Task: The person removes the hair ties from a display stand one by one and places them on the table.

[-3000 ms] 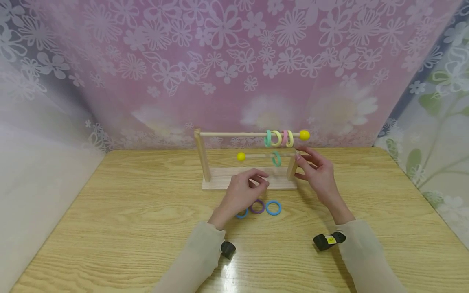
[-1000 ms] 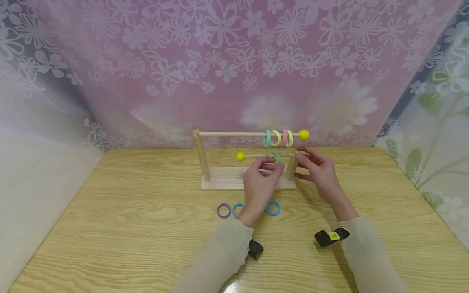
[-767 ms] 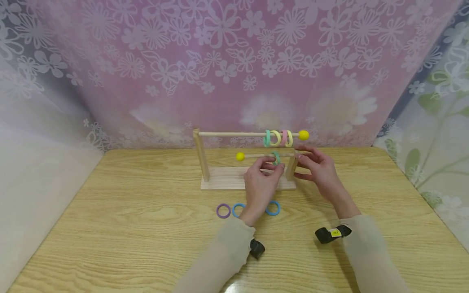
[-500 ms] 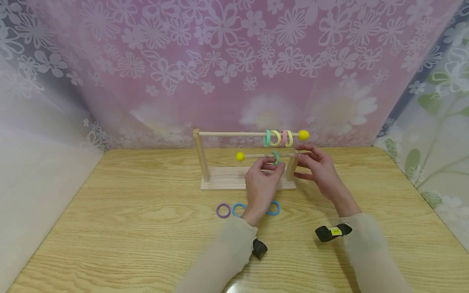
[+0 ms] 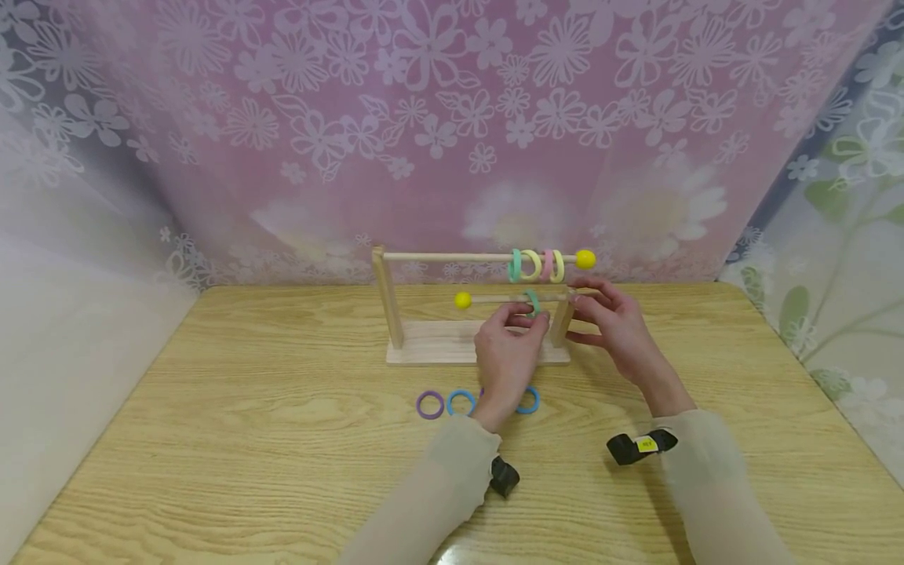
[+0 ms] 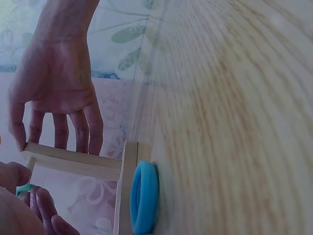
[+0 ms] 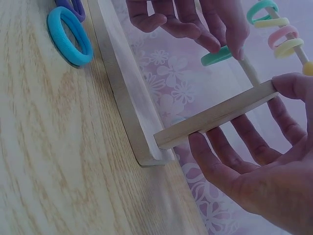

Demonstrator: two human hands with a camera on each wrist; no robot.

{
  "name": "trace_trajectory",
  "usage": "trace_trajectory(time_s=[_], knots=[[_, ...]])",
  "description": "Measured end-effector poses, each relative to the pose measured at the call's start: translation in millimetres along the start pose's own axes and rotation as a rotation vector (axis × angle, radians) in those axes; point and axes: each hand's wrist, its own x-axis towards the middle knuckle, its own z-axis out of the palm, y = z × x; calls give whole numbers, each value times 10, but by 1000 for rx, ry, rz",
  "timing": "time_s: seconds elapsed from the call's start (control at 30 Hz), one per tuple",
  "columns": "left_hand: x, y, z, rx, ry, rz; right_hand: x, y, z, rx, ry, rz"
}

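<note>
A wooden ring stand (image 5: pixel 431 345) has a tall left post with an upper rod and a short right post (image 5: pixel 563 323) with a lower rod. My left hand (image 5: pixel 507 353) pinches a green ring (image 5: pixel 533 301) that hangs on the lower rod; the right wrist view shows this green ring (image 7: pixel 216 56) between thumb and fingers. With thumb at its top and fingers along its side, my right hand (image 5: pixel 617 329) grips the short post (image 7: pixel 215 115). Green, yellow and pink rings, with a green ring (image 5: pixel 515 266) leftmost, hang on the upper rod near its yellow end ball (image 5: pixel 585 259).
In front of the stand lie a purple ring (image 5: pixel 430 405), a blue ring (image 5: pixel 461 403) and another blue ring (image 5: pixel 527 400); a purple one between them is mostly hidden by my left wrist. A floral curtain (image 5: pixel 339 173) stands behind the wooden table (image 5: pixel 247 439).
My left hand has moved right and up from in front of the base to the green ring on the lower rod, uncovering rings on the table. The right hand stays at the short post.
</note>
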Motion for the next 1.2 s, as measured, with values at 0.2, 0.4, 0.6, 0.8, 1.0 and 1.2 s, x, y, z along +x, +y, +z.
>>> trace_trajectory(time_s=[0.2, 0.4, 0.6, 0.8, 1.0, 1.2], knots=[[4, -2, 9, 5, 2, -2, -2, 2, -2, 1, -3, -6], [3, -17, -16, -5, 5, -2, 0, 7, -19, 10, -13, -2], [3, -35, -60, 59, 37, 37, -7, 7, -22, 8, -19, -2], [16, -44, -97, 68, 42, 56, -10, 3, -21, 18, -25, -5], [22, -47, -131, 55, 53, 51, -5, 4, -28, 23, -21, -8], [31, -56, -157, 64, 74, 49, -4, 13, -29, 24, -23, -8]])
